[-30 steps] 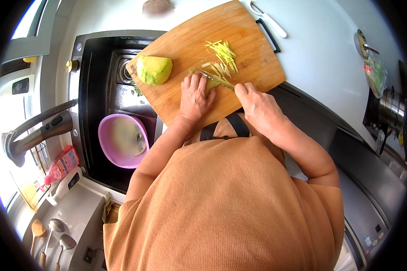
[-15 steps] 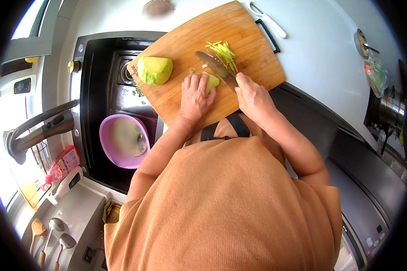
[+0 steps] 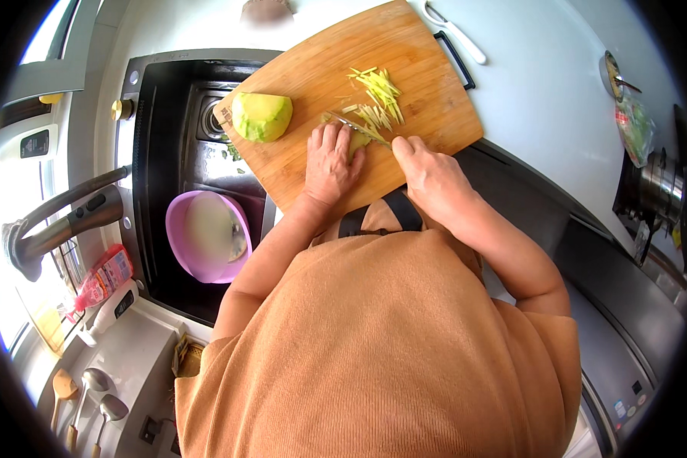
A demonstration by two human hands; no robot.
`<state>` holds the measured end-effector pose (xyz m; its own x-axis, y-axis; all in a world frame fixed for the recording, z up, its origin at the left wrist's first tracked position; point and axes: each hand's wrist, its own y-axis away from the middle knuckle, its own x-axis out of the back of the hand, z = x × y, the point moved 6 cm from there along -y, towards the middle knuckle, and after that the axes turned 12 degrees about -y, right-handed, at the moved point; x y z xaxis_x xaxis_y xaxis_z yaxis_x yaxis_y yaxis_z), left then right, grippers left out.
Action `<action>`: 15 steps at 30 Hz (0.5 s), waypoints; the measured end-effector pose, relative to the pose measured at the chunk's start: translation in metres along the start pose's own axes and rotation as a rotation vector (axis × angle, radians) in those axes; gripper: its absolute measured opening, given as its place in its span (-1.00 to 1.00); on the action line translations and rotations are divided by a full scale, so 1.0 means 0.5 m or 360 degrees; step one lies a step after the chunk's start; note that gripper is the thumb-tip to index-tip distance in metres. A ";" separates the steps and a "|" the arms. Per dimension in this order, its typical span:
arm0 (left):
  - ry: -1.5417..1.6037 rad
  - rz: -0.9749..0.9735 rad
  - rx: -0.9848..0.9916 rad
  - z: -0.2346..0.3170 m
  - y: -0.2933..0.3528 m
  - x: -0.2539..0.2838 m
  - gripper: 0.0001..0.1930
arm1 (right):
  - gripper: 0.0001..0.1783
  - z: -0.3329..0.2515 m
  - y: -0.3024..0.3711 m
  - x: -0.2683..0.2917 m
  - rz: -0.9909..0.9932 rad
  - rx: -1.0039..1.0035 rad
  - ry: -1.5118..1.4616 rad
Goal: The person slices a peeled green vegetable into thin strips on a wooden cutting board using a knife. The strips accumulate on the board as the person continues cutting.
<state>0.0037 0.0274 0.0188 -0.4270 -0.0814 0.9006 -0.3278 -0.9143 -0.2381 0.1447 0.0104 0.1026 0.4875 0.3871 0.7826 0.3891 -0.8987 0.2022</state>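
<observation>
My right hand (image 3: 433, 174) is closed round the handle of a kitchen knife (image 3: 362, 130), whose blade is seen nearly edge-on over a wooden cutting board (image 3: 313, 69). Against the blade's near side lies a piece of pale green vegetable (image 3: 358, 143), pressed down under the curled fingers of my left hand (image 3: 330, 162), which partly hide it. Beyond the blade, thin green shreds (image 3: 378, 90) lie in a loose pile, with paler ones closest to the knife. A larger peeled chunk of pale green vegetable (image 3: 262, 117) rests at the board's left end.
The board overlaps a black sink (image 3: 153, 259) holding a purple basin (image 3: 177, 244) of cloudy water. A faucet (image 3: 76, 221) reaches in from the left. A white-handled peeler (image 3: 466, 42) lies past the board's black handle (image 3: 456, 61). Ladles (image 3: 113, 409) and a pink bottle (image 3: 107, 278) are lower left.
The knife has moved slightly left, back against the vegetable piece, and its blade has turned upright. More pale shreds lie beside the pile. My left hand stays almost in place.
</observation>
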 end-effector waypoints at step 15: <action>0.0046 0.0165 -0.0081 0.004 -0.004 0.009 -0.58 | -0.78 0.031 -0.037 -0.026 0.0304 -0.0025 -0.0164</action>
<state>0.0041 0.0281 0.0243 -0.4849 -0.1626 0.8593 -0.3223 -0.8802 -0.3484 0.1431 0.0255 0.0798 0.6288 0.2278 0.7434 0.2703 -0.9605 0.0657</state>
